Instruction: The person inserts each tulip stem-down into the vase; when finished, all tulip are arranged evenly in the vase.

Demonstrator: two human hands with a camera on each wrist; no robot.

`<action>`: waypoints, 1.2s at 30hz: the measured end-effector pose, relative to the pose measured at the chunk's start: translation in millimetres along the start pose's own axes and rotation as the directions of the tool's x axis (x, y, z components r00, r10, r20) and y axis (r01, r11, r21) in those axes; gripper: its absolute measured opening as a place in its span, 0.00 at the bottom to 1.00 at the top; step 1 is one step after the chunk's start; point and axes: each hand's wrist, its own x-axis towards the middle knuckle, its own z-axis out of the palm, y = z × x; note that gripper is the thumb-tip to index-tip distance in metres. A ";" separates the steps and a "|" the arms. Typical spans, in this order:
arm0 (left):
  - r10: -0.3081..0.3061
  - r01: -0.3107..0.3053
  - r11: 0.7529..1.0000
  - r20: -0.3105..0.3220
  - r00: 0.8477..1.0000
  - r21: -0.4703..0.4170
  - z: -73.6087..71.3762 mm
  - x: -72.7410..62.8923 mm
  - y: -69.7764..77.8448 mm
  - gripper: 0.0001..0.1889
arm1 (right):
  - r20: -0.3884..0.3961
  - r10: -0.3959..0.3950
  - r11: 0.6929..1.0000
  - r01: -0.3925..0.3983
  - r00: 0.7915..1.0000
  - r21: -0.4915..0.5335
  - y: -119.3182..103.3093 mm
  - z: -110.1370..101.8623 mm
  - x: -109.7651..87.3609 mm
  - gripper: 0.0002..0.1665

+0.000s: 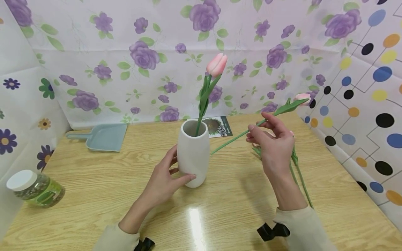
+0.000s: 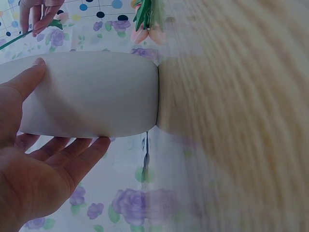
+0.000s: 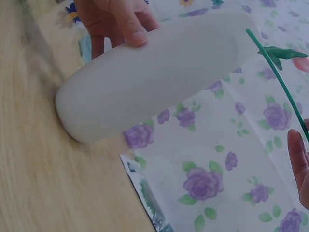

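A white vase [image 1: 193, 157] stands upright on the table, with one pink tulip [image 1: 216, 65] leaning in its mouth. My left hand [image 1: 164, 177] grips the vase's lower left side, thumb across the front and fingers around the back, as the left wrist view of the vase [image 2: 96, 94] also shows. To the right, my right hand [image 1: 274, 146] pinches the green stem of a second pink tulip [image 1: 290, 107]. Its bloom points up and right; the stem's lower end slants down beside the vase. More tulips [image 1: 295, 157] lie on the table, partly hidden behind the right hand.
Behind the vase lies a printed flower packet [image 1: 220, 126]. A blue-grey dustpan [image 1: 106, 137] rests at the back left, and a white-lidded jar [image 1: 39, 190] lies tilted near the left edge. Flowered and dotted sheets [image 1: 176, 31] border the wooden table [image 1: 110, 188].
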 end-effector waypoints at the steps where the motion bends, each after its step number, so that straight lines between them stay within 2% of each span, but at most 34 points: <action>1: 0.003 -0.003 1.000 -0.001 1.000 0.000 0.1 0.1 -0.2 0.52 | -0.002 -0.006 1.000 0.006 1.000 0.001 -1.7 1.4 0.9 0.23; 7: 0.002 -0.002 1.000 -0.001 1.000 -0.014 0.3 -0.9 0.2 0.52 | -0.012 -0.034 0.999 0.034 0.999 0.010 -11.8 12.1 6.5 0.24; 13: 0.008 -0.008 1.000 -0.004 1.000 -0.018 0.2 -0.7 0.1 0.52 | -0.006 -0.097 0.995 0.097 0.995 0.032 -25.5 25.8 14.8 0.24; 18: 0.011 -0.011 1.000 -0.002 1.000 -0.012 0.4 -0.6 -0.6 0.52 | 0.001 -0.167 0.984 0.166 0.986 0.059 -35.6 36.2 21.0 0.24; 24: 0.016 -0.016 1.000 -0.005 1.000 -0.013 0.7 -0.9 -0.1 0.52 | 0.019 -0.212 0.973 0.209 0.977 0.102 -42.0 45.1 23.4 0.26; 28: 0.015 -0.015 1.000 -0.005 1.000 -0.012 0.9 -0.7 0.1 0.51 | 0.029 -0.259 0.959 0.253 0.966 0.127 -41.5 49.9 22.8 0.28; 36: 0.003 -0.003 1.000 -0.005 1.000 -0.018 -0.1 -1.2 0.5 0.51 | 0.088 -0.362 0.930 0.353 0.928 0.099 -38.5 55.2 21.4 0.30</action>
